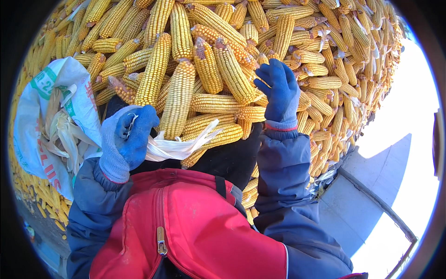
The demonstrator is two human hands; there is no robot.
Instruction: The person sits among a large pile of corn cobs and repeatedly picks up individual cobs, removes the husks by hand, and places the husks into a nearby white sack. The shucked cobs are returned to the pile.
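My left hand, in a blue-coated grey work glove, is curled around pale dry corn husk that trails out to the right. A thin, shiny strip shows at the back of this glove; I cannot tell what it is. Just beyond the fingers is a husked yellow corn ear, slightly blurred, its lower end near the husk. My right hand, gloved the same way, is raised over the corn pile with fingers apart and nothing in it. Another bare ear lies partly behind the husk, above my dark trousers.
A large heap of husked corn ears spreads ahead and to both sides. At left, an open white woven sack with print holds loose dry husks. Sunlit and shaded concrete paving lies to the right.
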